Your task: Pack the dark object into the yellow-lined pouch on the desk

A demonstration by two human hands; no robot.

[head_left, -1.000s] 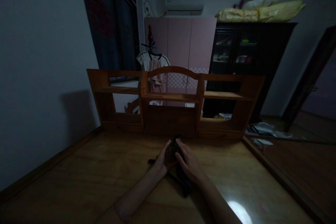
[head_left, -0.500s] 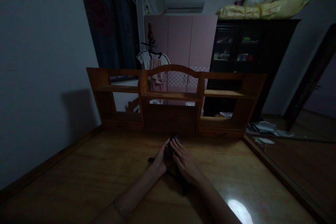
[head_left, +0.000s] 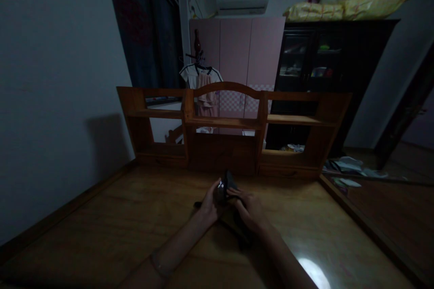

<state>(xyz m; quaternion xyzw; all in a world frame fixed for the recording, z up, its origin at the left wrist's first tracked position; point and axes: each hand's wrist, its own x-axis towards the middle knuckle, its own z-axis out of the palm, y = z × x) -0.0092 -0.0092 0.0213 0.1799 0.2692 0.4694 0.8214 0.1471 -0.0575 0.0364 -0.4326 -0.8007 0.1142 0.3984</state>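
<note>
While your two hands meet over the middle of the wooden tabletop (head_left: 135, 216), a dark object (head_left: 221, 191) sits between them, its glossy rounded face turned left and a flat dark flap (head_left: 230, 182) rising at its far right. Your left hand (head_left: 209, 204) is closed around the left side of it, the fingers along the glossy face, so the thing lies within that grip and projects past the fingertips on the far side. Your right hand (head_left: 251, 211) comes in from the right with bent fingers touching the lower part of the flap; you cannot tell in this dim light whether they pinch it or only press there. A dark strap (head_left: 244, 241) trails below, toward the near side, between your forearms, and a small dark piece (head_left: 197, 205) shows just left of your left wrist. Beyond your hands, at the far edge, stands a wooden shelf unit (head_left: 224, 123).
</note>
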